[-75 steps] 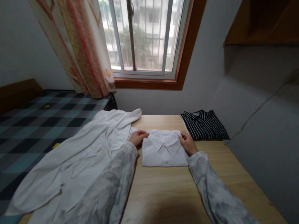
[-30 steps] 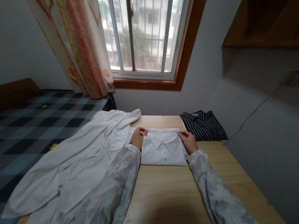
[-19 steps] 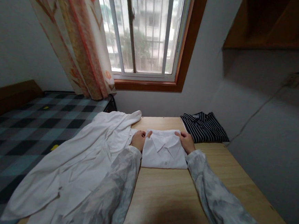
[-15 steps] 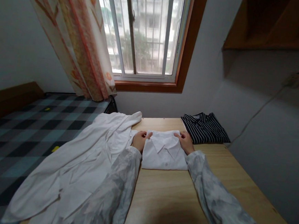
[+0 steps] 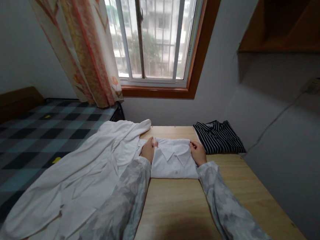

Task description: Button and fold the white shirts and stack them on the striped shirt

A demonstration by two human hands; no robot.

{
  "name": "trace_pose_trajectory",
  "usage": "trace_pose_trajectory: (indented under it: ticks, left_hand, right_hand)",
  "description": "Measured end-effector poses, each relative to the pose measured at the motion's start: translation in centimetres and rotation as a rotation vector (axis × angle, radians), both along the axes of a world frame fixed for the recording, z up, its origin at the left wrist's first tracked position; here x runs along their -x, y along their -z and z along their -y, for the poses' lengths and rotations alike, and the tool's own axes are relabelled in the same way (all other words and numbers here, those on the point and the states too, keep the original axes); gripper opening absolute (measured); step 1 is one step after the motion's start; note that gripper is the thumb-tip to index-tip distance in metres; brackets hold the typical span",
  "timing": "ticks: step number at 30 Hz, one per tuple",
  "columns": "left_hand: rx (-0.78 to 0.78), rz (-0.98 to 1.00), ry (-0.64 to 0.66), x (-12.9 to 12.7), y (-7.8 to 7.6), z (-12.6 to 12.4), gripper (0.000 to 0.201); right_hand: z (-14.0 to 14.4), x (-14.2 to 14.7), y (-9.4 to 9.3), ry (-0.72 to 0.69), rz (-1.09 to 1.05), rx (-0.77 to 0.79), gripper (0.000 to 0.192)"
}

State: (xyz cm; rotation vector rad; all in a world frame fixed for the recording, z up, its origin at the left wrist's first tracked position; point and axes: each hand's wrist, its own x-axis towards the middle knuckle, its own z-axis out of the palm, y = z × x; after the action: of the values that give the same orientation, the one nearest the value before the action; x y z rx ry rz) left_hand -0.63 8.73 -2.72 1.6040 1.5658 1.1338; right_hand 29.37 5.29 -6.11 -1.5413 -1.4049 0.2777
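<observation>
A white collared shirt (image 5: pixel 174 167), folded into a neat rectangle with its collar and a button facing up, lies on the wooden table (image 5: pixel 175 206). My left hand (image 5: pixel 148 149) pinches its far left corner between thumb and fingers. At the far right corner, my right hand (image 5: pixel 198 153) is closed on the shirt's edge. Left of the folded shirt spreads a loose, rumpled white garment (image 5: pixel 89 170), close beside my left hand and partly under my left sleeve. A folded black-and-white striped shirt (image 5: pixel 218 137) rests just beyond my right hand.
A bed with a checked cover (image 5: pixel 10 152) stands along the left. Behind the table is a window (image 5: pixel 161 35) with a flowered curtain (image 5: pixel 79 47). A wooden shelf (image 5: pixel 288 34) hangs at upper right, and a cable (image 5: pixel 276 118) runs down the right wall.
The folded white shirt has shifted slightly away from me and to the left. My fingers have moved from its top surface to its far corners, the thumbs drawn outward.
</observation>
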Motion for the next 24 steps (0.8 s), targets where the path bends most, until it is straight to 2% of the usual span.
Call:
trace_pose_trajectory:
  ticks: [3, 5, 7, 10, 12, 13, 15, 18, 20, 24]
  left_hand:
    - [-0.046, -0.048, -0.072, 0.0, 0.3, -0.2, 0.049]
    - [-0.157, -0.087, -0.045, -0.1, 0.1, -0.1, 0.049]
    - [-0.335, -0.155, 0.043, -0.1, -0.4, -0.1, 0.05]
    - [-0.5, -0.236, 0.3, -0.1, -1.0, -0.3, 0.046]
    - [-0.464, -0.293, 0.461, -0.1, -0.9, -0.5, 0.041]
    - [-0.414, -0.327, 0.503, 0.0, -0.6, -0.5, 0.039]
    - [-0.305, -0.4, 0.491, 0.3, 0.1, -0.6, 0.039]
    - [-0.207, -0.448, 0.377, 1.0, 0.8, -0.5, 0.043]
    - [-0.181, -0.398, 0.346, 1.5, 0.7, -0.4, 0.044]
    - [-0.187, -0.246, 0.281, 2.3, -1.1, -0.2, 0.045]
  right_hand:
    - [0.1, -0.1, 0.0, 0.019, 0.041, -0.019, 0.038]
    - [0.4, 0.1, -0.5, 0.048, 0.094, -0.068, 0.039]
    - [0.9, 0.4, -1.4, 0.017, 0.172, -0.142, 0.042]
    - [1.7, 0.9, -2.8, -0.189, 0.291, -0.204, 0.043]
    - [2.0, 1.1, -3.1, -0.358, 0.359, -0.17, 0.048]
    - [2.0, 1.1, -3.0, -0.425, 0.383, -0.131, 0.051]
    - [1.9, 1.1, -2.4, -0.497, 0.402, -0.027, 0.055]
    - [1.5, 0.7, -1.3, -0.433, 0.349, 0.111, 0.057]
    - [1.3, 0.5, -1.0, -0.352, 0.263, 0.137, 0.057]
    - [2.3, 0.3, -2.2, -0.251, 0.072, -0.004, 0.056]
